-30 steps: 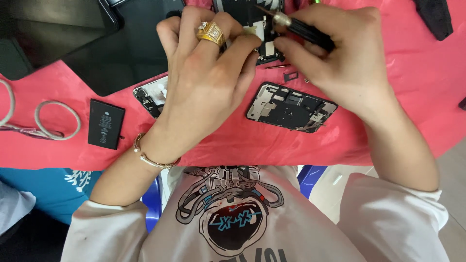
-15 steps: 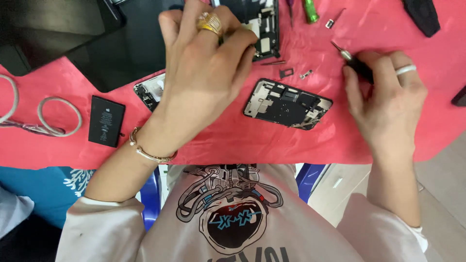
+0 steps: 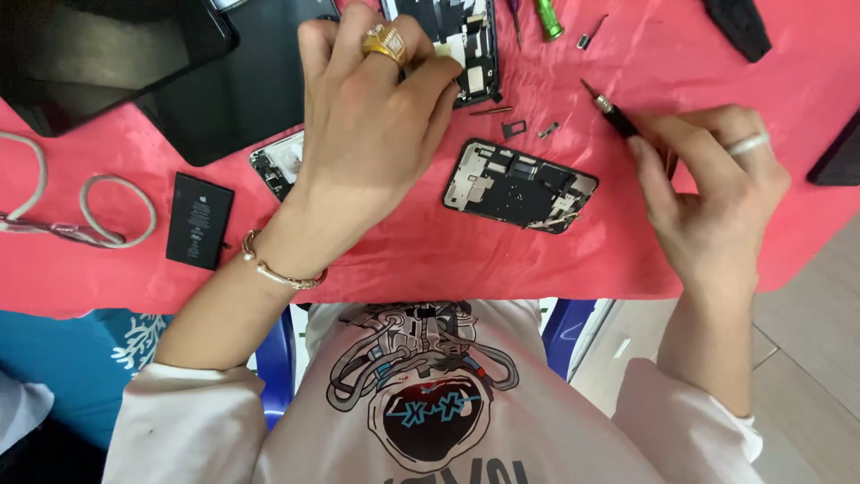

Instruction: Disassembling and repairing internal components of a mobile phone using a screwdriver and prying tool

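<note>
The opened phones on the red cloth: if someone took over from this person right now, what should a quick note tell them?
Left hand: fingers pressing on the opened phone at the top edge.
Right hand: holds a small screwdriver, tip in the air, off to the right.
Second opened phone lies untouched mid-cloth; battery lies loose at left; small parts lie between the phones.
Done: both phones open. Left: cannot tell.

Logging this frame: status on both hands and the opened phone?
Left hand rests on opened phone at top. Right hand grips screwdriver, lifted clear. Second phone chassis lies between; loose small parts nearby.
</note>
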